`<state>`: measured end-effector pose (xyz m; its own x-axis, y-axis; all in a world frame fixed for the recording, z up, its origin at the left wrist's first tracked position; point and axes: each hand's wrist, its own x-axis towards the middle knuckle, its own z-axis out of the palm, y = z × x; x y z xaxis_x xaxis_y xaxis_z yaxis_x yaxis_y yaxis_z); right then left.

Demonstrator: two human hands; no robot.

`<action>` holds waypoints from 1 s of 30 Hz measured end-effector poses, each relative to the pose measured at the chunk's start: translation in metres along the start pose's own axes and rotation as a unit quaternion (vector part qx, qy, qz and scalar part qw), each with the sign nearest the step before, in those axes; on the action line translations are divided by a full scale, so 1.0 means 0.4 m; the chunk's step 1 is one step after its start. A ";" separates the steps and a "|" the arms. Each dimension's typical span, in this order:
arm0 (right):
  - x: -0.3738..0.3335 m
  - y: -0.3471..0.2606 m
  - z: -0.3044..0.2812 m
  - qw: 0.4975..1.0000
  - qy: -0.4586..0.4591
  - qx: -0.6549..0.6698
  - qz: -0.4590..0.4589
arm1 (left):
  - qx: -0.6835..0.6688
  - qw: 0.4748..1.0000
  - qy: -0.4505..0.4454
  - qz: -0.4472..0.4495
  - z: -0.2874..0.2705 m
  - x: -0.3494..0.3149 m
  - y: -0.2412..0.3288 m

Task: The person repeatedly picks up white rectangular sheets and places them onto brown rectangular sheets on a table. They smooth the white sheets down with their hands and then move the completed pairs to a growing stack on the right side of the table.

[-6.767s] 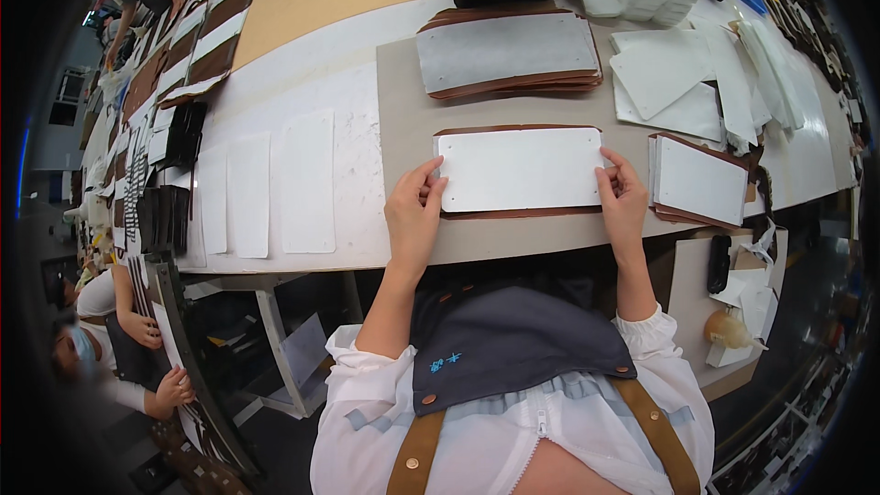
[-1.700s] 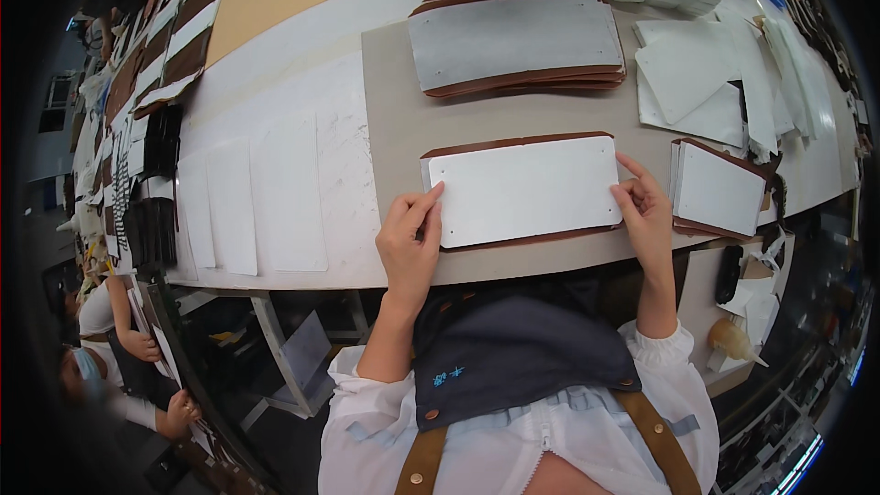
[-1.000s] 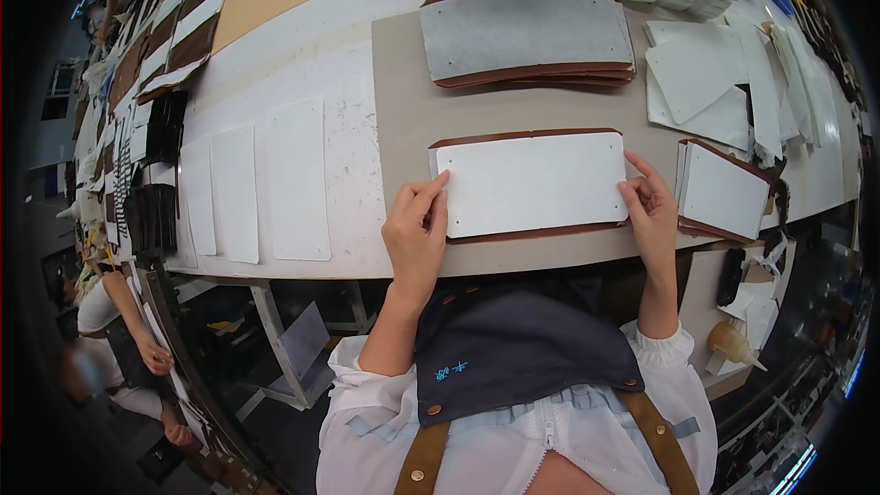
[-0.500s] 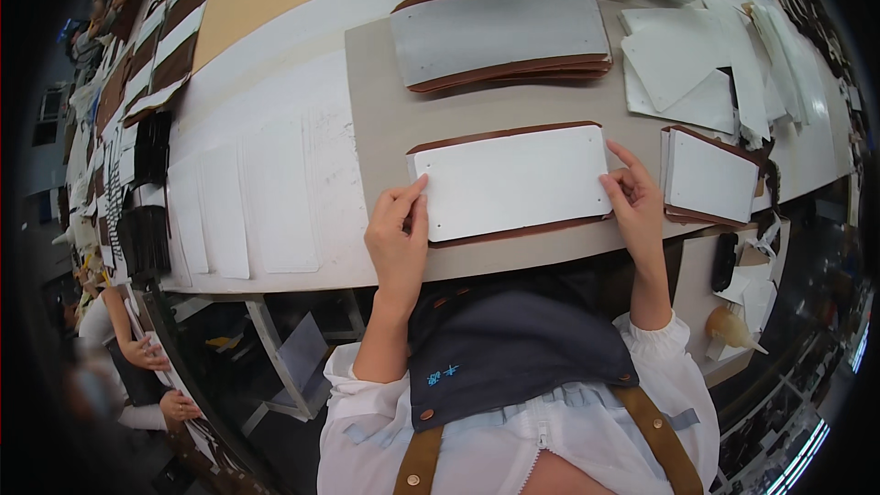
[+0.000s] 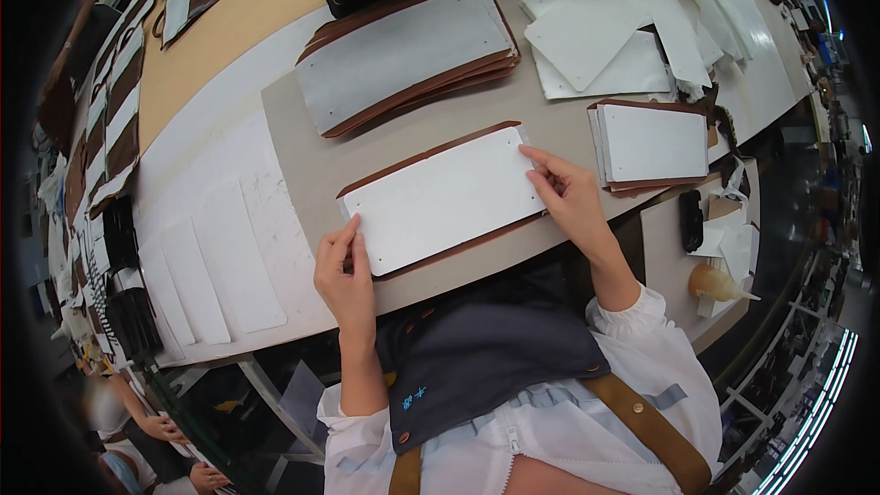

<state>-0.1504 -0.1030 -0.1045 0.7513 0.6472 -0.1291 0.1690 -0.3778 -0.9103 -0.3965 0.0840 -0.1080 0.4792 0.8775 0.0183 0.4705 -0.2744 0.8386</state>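
A white rectangular panel (image 5: 440, 199), with small holes near its corners, lies over a slightly larger brown sheet whose edges show along its long sides. My left hand (image 5: 346, 266) grips the panel's left end, thumb and fingertips at its short edge. At the opposite end, my right hand (image 5: 570, 202) has its index finger at the far corner and its thumb lower on the short edge. Both hands are closed at the panel's ends. Behind it stands a stack of brown sheets and grey panels (image 5: 403, 60).
A smaller stack with a white top panel (image 5: 657, 144) sits to the right, below loose white sheets (image 5: 596, 32). Thin white strips (image 5: 240, 261) lie on the left. A glue bottle (image 5: 715, 282) rests on a lower shelf at right. A co-worker's hands (image 5: 163, 427) show at lower left.
The whole view has swung, so the table appears tilted and shifted left. My right index finger has come down onto the panel's far corner; both hands stay at its ends.
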 end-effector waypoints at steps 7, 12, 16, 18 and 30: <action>-0.001 0.000 0.002 1.000 0.009 -0.009 0.001 | 0.008 1.000 -0.002 0.001 -0.002 -0.002 0.004; -0.004 -0.002 0.001 1.000 0.001 -0.021 0.007 | -0.001 1.000 0.006 -0.006 0.002 -0.001 0.010; 0.001 -0.005 0.006 1.000 0.009 -0.027 0.002 | -0.002 1.000 0.005 -0.004 0.000 -0.002 0.009; 0.003 -0.009 0.005 0.999 0.011 -0.034 0.006 | 0.001 1.000 0.006 -0.001 0.001 -0.002 0.012; 0.001 -0.015 0.000 0.999 -0.010 -0.024 0.022 | 0.014 1.000 0.001 0.003 -0.004 -0.002 0.011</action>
<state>-0.1510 -0.1004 -0.0991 0.7456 0.6424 -0.1771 0.1673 -0.4377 -0.8834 -0.3961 0.0826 -0.1036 0.4802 0.8769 0.0239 0.4889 -0.2902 0.8227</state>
